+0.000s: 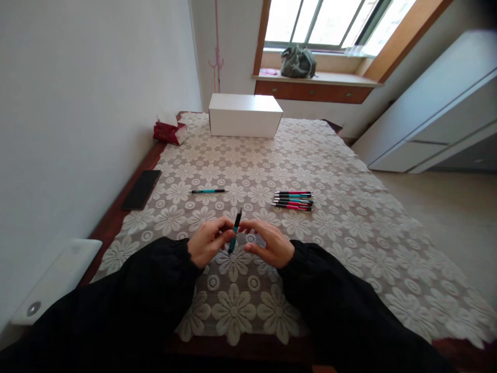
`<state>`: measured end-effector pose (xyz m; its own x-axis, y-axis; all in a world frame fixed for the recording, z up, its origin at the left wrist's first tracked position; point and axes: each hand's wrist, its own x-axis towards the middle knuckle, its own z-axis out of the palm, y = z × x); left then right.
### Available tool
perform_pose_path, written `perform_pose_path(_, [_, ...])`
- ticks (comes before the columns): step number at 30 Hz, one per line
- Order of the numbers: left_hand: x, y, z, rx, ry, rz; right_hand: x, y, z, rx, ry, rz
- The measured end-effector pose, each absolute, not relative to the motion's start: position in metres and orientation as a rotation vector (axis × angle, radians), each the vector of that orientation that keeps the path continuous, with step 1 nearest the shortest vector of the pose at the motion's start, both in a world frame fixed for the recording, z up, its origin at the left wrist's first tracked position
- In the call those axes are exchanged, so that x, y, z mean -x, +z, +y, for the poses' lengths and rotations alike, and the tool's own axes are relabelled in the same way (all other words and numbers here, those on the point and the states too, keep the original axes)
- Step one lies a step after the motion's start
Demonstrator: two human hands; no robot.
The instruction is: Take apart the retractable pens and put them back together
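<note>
Two hands met over the near part of the cloth: the left hand [212,239] pinched a teal-and-black pen [235,231] between thumb and fingers, while the right hand [268,241] was loosely spread, thumb apart from the forefinger, its fingertips beside the pen's dark upper part; whether they touched it, I could not tell. Black sleeves [155,282] covered both arms to the wrists. Largest of all was the table, its dark red wooden edge [112,223] showing along the left, most of its top under a flower-patterned cloth [248,155]. To the right, beyond the table, a pale cabinet [435,109] stood on the floor, and past the far end came a window [322,23]. Near that end of the table sat a long white box [244,123], and a grey-green bag [298,62] rested on the windowsill behind. Down the left side were a white object with a round grey spot [58,280], a dark phone [142,190] lying flat, and, farther off, a crumpled red packet [166,132]. Right of centre, a cluster of red, teal and black pens [293,200] lay side by side. Smallest was a single teal-and-black pen, the lone one [208,191], flat on the cloth beyond the left hand, well apart from the cluster.
</note>
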<state>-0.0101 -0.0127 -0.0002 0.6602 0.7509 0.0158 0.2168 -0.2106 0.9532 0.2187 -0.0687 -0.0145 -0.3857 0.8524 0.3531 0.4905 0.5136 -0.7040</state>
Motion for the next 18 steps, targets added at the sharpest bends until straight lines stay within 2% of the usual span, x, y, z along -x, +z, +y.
perform_pose_path(4, [0.002,-0.015,-0.04,-1.352,0.53,0.665,-0.211,-0.013,-0.074,0.956,0.833,-1.904])
perform_pose_path(10, [0.004,-0.015,-0.041,-1.265,0.496,0.78,-0.207,-0.012,-0.083,0.971,1.001,-1.837])
perform_pose_path(13, [0.009,-0.011,-0.038,-1.31,0.503,0.824,-0.206,-0.016,-0.085,0.976,0.899,-1.921])
perform_pose_path(18, [0.021,-0.012,-0.026,-1.646,0.588,0.872,-0.213,-0.024,-0.085,1.187,0.531,-2.128])
